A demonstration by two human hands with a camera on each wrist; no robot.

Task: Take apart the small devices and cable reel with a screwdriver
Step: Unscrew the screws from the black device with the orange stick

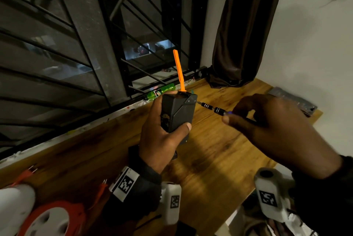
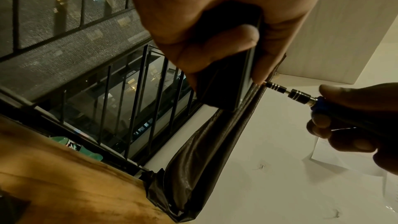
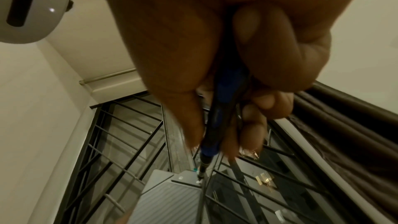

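My left hand (image 1: pixel 162 130) grips a small black box-shaped device (image 1: pixel 179 113) upright above the wooden table (image 1: pixel 219 140). An orange plastic pry tool (image 1: pixel 179 71) sticks up out of the device's top. My right hand (image 1: pixel 267 121) holds a blue-handled screwdriver (image 1: pixel 214 108) whose tip meets a screw at the device's upper right corner. The left wrist view shows the device (image 2: pixel 228 81) in my fingers and the screwdriver (image 2: pixel 297 94) coming in from the right. In the right wrist view the screwdriver (image 3: pixel 217 120) runs down to the grey device (image 3: pixel 168 198). An orange and white cable reel (image 1: pixel 49 218) lies at the bottom left.
A barred window (image 1: pixel 76 35) runs along the table's far edge, with a green bottle (image 1: pixel 160 91) lying on the sill. A dark curtain (image 1: pixel 242 25) hangs at the back right corner. A flat dark packet (image 1: pixel 294 100) lies by the right wall.
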